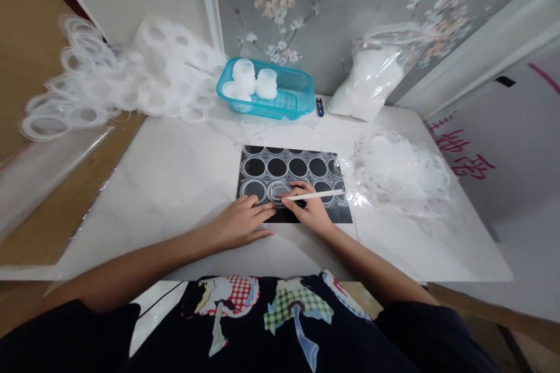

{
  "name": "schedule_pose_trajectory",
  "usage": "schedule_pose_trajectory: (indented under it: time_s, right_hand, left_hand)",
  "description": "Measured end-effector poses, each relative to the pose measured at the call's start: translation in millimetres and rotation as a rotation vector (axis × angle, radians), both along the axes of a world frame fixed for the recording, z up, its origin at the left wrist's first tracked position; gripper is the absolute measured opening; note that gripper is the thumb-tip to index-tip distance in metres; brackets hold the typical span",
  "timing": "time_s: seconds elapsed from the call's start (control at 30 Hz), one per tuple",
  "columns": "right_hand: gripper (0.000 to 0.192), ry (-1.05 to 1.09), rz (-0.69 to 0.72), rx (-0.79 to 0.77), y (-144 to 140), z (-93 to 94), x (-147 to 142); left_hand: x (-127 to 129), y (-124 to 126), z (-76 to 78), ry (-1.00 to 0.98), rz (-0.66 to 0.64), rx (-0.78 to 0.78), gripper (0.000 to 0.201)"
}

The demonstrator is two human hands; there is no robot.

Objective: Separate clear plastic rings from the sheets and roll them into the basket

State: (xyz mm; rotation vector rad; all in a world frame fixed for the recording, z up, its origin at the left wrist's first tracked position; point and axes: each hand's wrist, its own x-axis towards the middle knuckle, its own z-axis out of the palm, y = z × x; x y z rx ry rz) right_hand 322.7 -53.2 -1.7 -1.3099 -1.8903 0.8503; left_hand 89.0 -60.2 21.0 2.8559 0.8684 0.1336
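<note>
In the head view, the left hand (242,222) lies flat and open on the white table (175,186), with its fingertips on the near edge of the black sheet (294,183). The right hand (311,210) is just beside it and is closed around a thin white stick (321,194), which points away to the right.

Both hands meet at one clear plastic ring (278,190) on the sheet. It sits in the near row of rings, directly under the fingertips. The ring looks very light, thin and flexible, and probably slippery on the glossy sheet, so I judge it is best to pinch it at the rim, gently, because it may bend.

Beyond the right hand lies a loose heap of rings (400,172). Far ahead of the hands stands a blue basket (266,93).
</note>
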Motion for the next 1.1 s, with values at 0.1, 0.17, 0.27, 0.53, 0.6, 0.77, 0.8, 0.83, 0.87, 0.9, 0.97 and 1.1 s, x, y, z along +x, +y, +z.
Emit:
schedule_pose_trajectory:
  time_s: [0.1,0.17,0.27,0.53,0.6,0.77,0.8,0.83,0.87,0.9,0.97,1.1]
  right_hand:
    - [0.012,-0.01,0.013,0.005,-1,0.7,0]
    - [0.012,-0.02,0.02,0.009,0,1.1,0]
    - [0.013,-0.043,0.026,0.02,0,1.5,1]
    - [0.014,-0.282,0.114,0.365,-16,-0.2,-4]
    - [0.017,-0.352,0.117,0.438,-6,6.7,2]
    - [0.021,-0.179,-0.418,0.457,37,34.1,10]
    - [0.021,-0.144,-0.381,0.423,40,36.6,6]
    - [0.02,-0.116,-0.29,0.38,39,37.1,0]
    - [0.019,-0.094,-0.176,0.329,37,35.7,-6]
    - [0.018,-0.072,-0.083,0.278,34,33.1,-13]
    - [0.017,-0.023,-0.031,0.212,27,26.8,-22]
    - [0.018,0.064,-0.111,0.209,25,22.9,-21]
  left_hand:
    - [1,-2,-1.6,-0.005,-0.019,0.029,0.053]
    - [1,-3,-2.0,-0.016,-0.034,0.051,0.053]
    - [1,-5,-2.4,-0.023,-0.05,0.069,0.055]
    - [3,-6,1.2,-0.099,0.031,-0.145,0.068]
    - [4,-7,4.0,-0.085,0.056,-0.188,0.076]
    - [0,-10,8.6,-0.036,0.009,-0.172,0.079]
    - [-2,-11,9.2,-0.034,-0.012,-0.154,0.078]
    - [-6,-12,9.7,-0.035,-0.027,-0.13,0.076]
    - [-9,-13,10.3,-0.036,-0.035,-0.101,0.072]
    - [-13,-14,10.7,-0.04,-0.032,-0.066,0.067]
    - [-20,-14,11.1,-0.053,0.008,0.018,0.057]
    - [-25,-6,9.2,-0.065,0.154,0.17,0.041]
